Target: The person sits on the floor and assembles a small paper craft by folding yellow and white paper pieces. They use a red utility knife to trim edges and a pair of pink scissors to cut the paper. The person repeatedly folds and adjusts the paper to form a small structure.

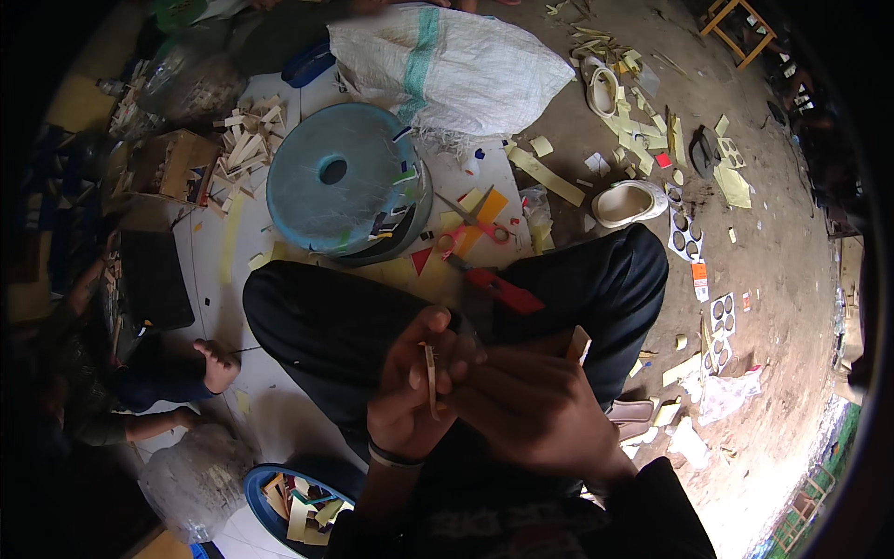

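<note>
My two hands meet above my lap, between my bent knees in dark trousers. Closed around a thin, pale wooden strip [431,377], my left hand [400,396] holds it roughly upright, edge toward me. My right hand [535,401] is curled with its fingertips against the left fingers. A second pale, flat wooden piece [580,345] sticks up from behind the right knuckles. Whatever lies between the touching fingertips is hidden. Beyond my hands, a red-handled cutter [503,289] rests by my right thigh, with red-handled scissors [475,228] farther out.
A round blue-grey upturned tub [307,200] stands ahead, scraps on it. Left of it are wooden pieces [247,149] and a box [172,166]. A blue basin [256,484] of scraps sits near left, beside another person's foot [219,365]. Right: pale clogs [629,203], yellow offcuts.
</note>
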`<state>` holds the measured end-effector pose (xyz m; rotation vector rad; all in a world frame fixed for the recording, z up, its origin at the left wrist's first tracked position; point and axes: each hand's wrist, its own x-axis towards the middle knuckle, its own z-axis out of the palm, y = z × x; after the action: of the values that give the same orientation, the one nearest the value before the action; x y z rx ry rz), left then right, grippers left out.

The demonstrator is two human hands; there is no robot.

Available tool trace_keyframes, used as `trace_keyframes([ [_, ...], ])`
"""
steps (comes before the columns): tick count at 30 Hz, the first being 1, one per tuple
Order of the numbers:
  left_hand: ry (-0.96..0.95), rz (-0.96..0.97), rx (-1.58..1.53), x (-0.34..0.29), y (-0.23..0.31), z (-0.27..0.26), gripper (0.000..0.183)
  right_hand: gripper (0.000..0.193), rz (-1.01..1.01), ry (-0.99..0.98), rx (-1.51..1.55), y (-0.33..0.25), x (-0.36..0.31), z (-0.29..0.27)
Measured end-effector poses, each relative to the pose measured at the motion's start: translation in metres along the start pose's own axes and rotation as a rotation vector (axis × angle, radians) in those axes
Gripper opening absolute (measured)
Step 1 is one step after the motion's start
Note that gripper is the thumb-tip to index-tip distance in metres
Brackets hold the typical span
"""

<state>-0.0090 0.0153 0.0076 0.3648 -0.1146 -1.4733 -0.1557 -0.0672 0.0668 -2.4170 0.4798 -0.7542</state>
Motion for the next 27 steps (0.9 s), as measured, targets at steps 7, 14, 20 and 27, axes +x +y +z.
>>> trace_keyframes([
  [7,-0.068,0.012,-0.017,0.006,-0.001,0.001,0.057,0.022,0.013,-0.032,-0.048,-0.004,-0.001,-0.001],
  [14,-0.068,0.015,-0.003,0.008,-0.003,-0.002,0.053,0.024,0.002,-0.015,-0.076,-0.004,-0.001,0.001],
  [20,-0.009,0.013,0.029,0.009,-0.005,-0.002,0.042,0.027,0.008,-0.087,-0.061,0.001,-0.007,0.003],
  [27,0.194,-0.065,0.046,0.010,-0.010,-0.005,0.030,0.021,0.124,0.003,0.073,0.015,-0.020,0.027],
])
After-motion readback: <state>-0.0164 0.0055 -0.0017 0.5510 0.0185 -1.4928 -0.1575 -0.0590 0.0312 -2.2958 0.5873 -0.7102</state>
